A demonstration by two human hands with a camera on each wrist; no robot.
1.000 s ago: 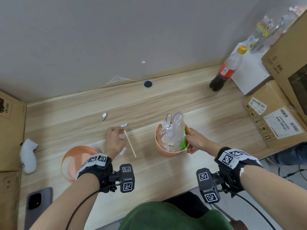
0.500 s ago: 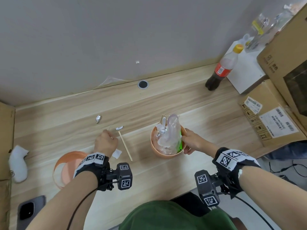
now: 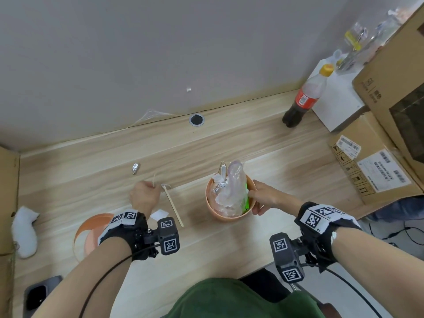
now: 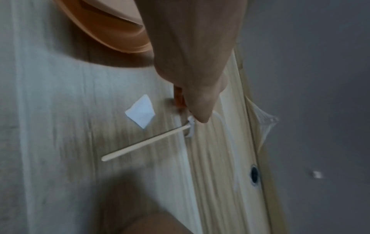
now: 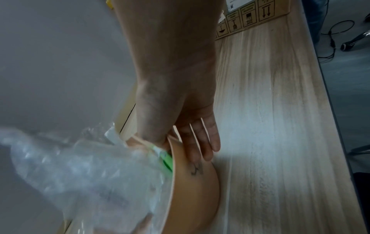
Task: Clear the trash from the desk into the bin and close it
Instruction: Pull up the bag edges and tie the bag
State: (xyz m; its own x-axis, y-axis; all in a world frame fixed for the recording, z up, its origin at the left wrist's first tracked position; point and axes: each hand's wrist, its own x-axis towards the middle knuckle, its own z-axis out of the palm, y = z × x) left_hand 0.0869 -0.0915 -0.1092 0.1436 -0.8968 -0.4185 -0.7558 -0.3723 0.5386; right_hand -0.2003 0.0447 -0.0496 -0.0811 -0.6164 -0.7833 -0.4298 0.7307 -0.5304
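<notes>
A small orange bin (image 3: 229,215) stands mid-desk, stuffed with clear plastic wrap (image 3: 231,187) and a green packet (image 3: 246,198). My right hand (image 3: 258,198) grips its right rim, thumb inside and fingers (image 5: 202,142) on the outer wall. My left hand (image 3: 144,196) is curled in a fist left of the bin and pinches a thin pale strip (image 3: 153,179). Beside it lie a wooden stick (image 3: 173,206), a white paper scrap (image 3: 159,214) and a tiny white scrap (image 3: 165,186). A foil ball (image 3: 135,168) lies farther back. My left wrist half hides the orange lid (image 3: 89,230).
A cola bottle (image 3: 305,97), a white box (image 3: 337,104) and cardboard boxes (image 3: 376,171) crowd the right end. A white soft object (image 3: 24,230), a phone (image 3: 39,297) and cardboard (image 3: 8,203) sit at the left. A cable hole (image 3: 196,120) and clear film (image 3: 151,114) are by the wall.
My left hand has drawn slightly left, uncovering the white paper scrap, and closed into a fist with the strip. The right hand stays on the bin's rim.
</notes>
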